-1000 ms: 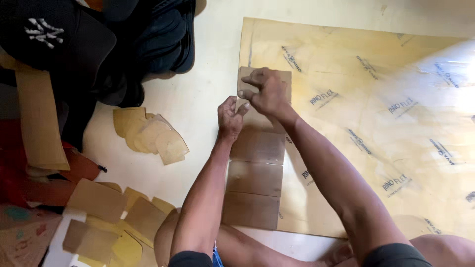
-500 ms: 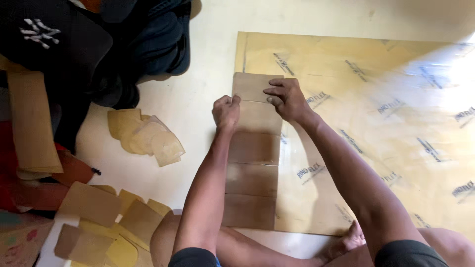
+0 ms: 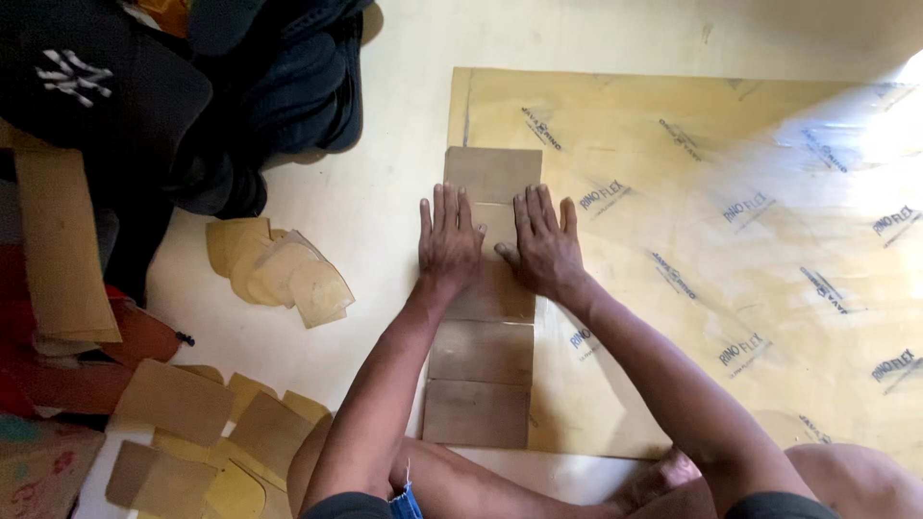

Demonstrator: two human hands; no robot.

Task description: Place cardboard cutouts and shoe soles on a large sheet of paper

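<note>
The brown cardboard strip (image 3: 486, 327) runs from under my palms back toward my knees. My left hand (image 3: 448, 240) and right hand (image 3: 544, 242) press flat on it, fingers spread, gripping nothing. Yellow sheet (image 3: 731, 192) beneath, to my right.

Bare floor (image 3: 385, 207) between cut pieces (image 3: 279, 269) and strip (image 3: 486, 356).

A long brown cardboard strip (image 3: 484, 358), creased into panels, lies flat along the yellow sheet's left edge.
</note>
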